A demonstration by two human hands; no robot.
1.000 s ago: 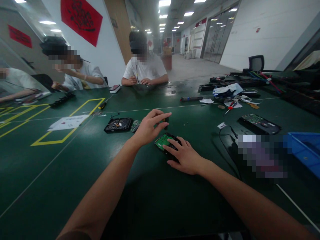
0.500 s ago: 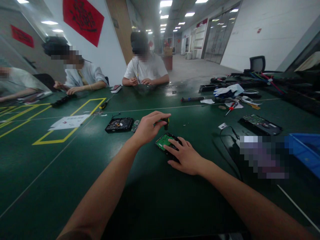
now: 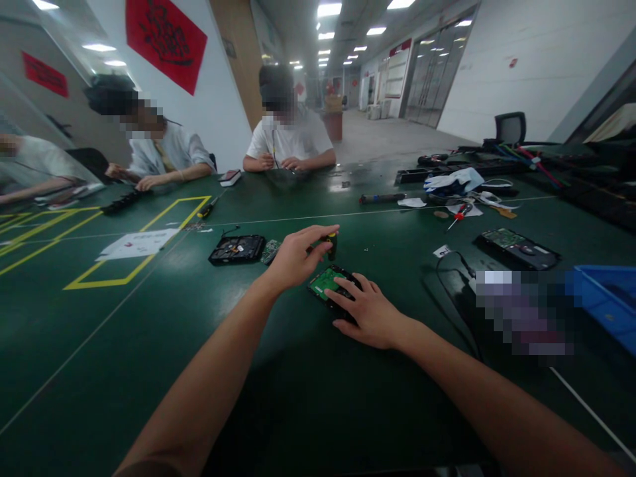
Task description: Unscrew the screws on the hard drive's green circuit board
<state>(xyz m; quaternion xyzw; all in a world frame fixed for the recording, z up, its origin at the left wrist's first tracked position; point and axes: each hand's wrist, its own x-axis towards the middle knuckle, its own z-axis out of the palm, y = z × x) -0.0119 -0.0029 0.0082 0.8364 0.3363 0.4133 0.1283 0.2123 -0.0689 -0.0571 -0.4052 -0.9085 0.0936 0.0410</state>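
A hard drive (image 3: pixel 322 283) with a green circuit board facing up lies on the dark green table (image 3: pixel 318 397) in front of me. My right hand (image 3: pixel 365 308) rests across its near right part, fingers spread on it. Over the drive's far edge, my left hand (image 3: pixel 301 255) grips a screwdriver with a black and yellow handle (image 3: pixel 332 246). The screwdriver stands upright, index finger on top of its handle; I cannot make out its tip. To the left sit an opened black hard drive (image 3: pixel 237 249) and a loose circuit board (image 3: pixel 269 252).
On the right are another hard drive (image 3: pixel 519 248), a black cable (image 3: pixel 447 291), a blue bin (image 3: pixel 609 301) and a red screwdriver (image 3: pixel 462 211). A yellow-black screwdriver (image 3: pixel 207 208) and white paper (image 3: pixel 136 244) lie left. Several people (image 3: pixel 291 132) sit across the table.
My left hand and the screwdriver have shifted very slightly, the fingers turning a little on the handle. My right hand and the hard drive stay in place.
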